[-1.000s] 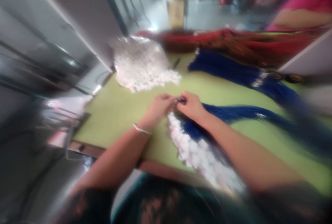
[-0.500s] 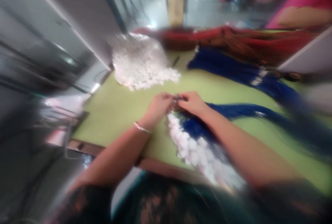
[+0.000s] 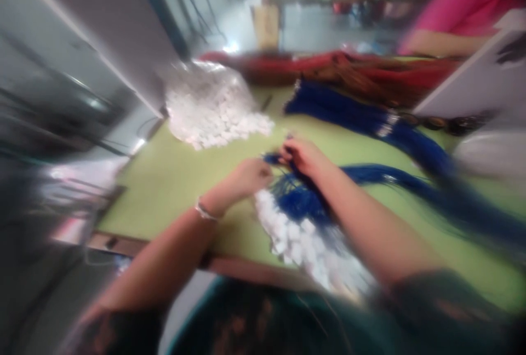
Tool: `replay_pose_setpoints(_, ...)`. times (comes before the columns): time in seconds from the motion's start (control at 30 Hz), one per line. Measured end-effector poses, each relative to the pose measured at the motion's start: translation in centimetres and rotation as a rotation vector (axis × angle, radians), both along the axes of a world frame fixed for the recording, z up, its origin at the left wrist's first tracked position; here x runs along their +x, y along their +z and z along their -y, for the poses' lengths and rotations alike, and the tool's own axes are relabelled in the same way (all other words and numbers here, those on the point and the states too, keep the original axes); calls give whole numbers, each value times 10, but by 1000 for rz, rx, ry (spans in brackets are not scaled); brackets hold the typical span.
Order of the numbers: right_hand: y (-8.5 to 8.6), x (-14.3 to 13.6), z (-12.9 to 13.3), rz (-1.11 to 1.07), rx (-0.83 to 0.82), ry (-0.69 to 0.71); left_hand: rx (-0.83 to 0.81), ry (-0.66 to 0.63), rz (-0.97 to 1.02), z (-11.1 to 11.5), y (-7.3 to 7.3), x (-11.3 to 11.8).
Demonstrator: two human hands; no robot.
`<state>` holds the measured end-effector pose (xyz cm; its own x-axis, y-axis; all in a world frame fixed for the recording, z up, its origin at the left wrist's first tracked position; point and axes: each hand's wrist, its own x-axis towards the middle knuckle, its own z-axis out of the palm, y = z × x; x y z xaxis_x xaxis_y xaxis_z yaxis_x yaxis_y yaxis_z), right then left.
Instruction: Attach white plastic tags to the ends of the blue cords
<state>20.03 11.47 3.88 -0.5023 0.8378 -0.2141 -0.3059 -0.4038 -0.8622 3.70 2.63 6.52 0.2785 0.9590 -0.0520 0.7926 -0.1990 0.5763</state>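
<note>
My left hand point(image 3: 250, 176) is closed over the green tabletop, its fingertips pinched beside thin blue strands. What sits between those fingertips is too blurred to name. Slightly higher and to the right, my right hand point(image 3: 306, 156) is closed on blue wires point(image 3: 302, 177), which run down along the inside of my forearm. A short dark blue piece point(image 3: 270, 158) shows in the gap between both hands. Below them lies a bunch of blue wires point(image 3: 302, 203), and white block-like pieces point(image 3: 293, 240) are heaped along it toward the table's near edge.
A clear plastic bag point(image 3: 209, 97) spills many white pieces at the table's far left. Blue wire bundles point(image 3: 341, 104) with light bands stretch across the right side, and red-brown bundles point(image 3: 349, 67) lie along the back. A person in a pink sleeve point(image 3: 456, 12) sits beyond.
My hands have drawn apart: the right rose a little, the left dropped slightly and moved left. Blue wire now shows between them. The whole view has shifted slightly.
</note>
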Motion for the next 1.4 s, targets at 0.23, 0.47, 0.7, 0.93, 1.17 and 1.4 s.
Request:
replay_pose_setpoints(0.23, 27, 7, 15, 346, 409, 184, 11, 141, 322, 3, 6, 6)
replay_pose_setpoints(0.47, 36, 6, 26, 816, 767, 363, -23, 474, 379, 4, -25, 8)
replay_pose_setpoints(0.7, 9, -12, 38, 1045, 857, 70, 26, 502, 332, -3, -13, -29)
replay_pose_setpoints(0.93, -2, -14, 34, 976, 852, -106, 308, 681, -245, -51, -7, -90)
replay_pose_setpoints(1.17, 0, -13, 34, 862, 852, -76, 204, 567, -573, -60, -13, -80)
replay_pose_setpoints(1.4, 1, -13, 34, 850, 865, -41, 257, 517, -410, -44, -11, -80)
